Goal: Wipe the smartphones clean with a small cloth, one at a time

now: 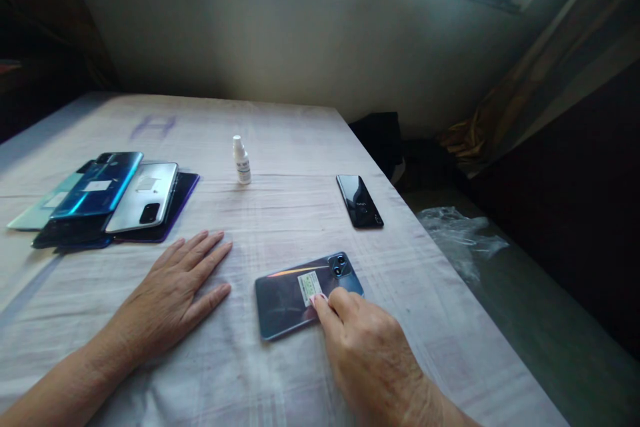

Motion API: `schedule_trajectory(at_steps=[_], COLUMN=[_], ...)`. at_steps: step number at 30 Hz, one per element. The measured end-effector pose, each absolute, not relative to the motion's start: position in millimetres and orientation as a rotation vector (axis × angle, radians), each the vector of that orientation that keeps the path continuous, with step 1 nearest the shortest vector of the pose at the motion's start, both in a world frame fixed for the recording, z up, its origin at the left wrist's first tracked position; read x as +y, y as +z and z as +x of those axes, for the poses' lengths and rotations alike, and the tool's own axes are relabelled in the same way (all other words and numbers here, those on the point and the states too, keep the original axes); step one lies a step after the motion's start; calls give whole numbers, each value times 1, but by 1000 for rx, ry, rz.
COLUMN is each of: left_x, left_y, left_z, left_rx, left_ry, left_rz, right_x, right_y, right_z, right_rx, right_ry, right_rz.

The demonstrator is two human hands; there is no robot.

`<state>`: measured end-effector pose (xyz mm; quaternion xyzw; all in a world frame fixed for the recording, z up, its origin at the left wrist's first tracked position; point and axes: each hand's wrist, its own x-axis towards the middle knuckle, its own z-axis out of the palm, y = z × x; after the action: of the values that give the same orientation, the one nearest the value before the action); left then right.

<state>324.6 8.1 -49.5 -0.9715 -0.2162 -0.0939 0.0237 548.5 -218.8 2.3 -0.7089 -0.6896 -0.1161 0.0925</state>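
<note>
A dark grey-blue smartphone (pixel 285 307) lies back side up on the cloth in front of me, its cameras at the upper right and a printed white label (pixel 309 288) on its back. My right hand (pixel 370 347) rests over its lower right part, fingers closed on a small pinkish-white piece of cloth or tissue (pixel 316 298) pressed against the label's lower edge. Most of that piece is hidden by the fingers. To the left, my left hand (pixel 175 293) lies flat on the sheet, fingers stretched out, holding nothing.
Several smartphones, including a silver one (pixel 145 193) and a blue one (pixel 107 180), overlap at the left. A small white dropper bottle (pixel 242 161) stands upright farther back. A black phone (pixel 360 203) lies near the right edge. Clear plastic (pixel 457 240) is on the floor.
</note>
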Motion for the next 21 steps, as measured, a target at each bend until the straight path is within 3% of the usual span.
schedule_trajectory(at_steps=[21], left_x=[8], left_y=[-48], left_z=[328], left_rx=[-702], left_ry=[-282], left_rz=[-3026], right_x=[-238], right_y=[-13], right_z=[542], right_rx=[-2071], right_ry=[-383], right_rz=[-1876])
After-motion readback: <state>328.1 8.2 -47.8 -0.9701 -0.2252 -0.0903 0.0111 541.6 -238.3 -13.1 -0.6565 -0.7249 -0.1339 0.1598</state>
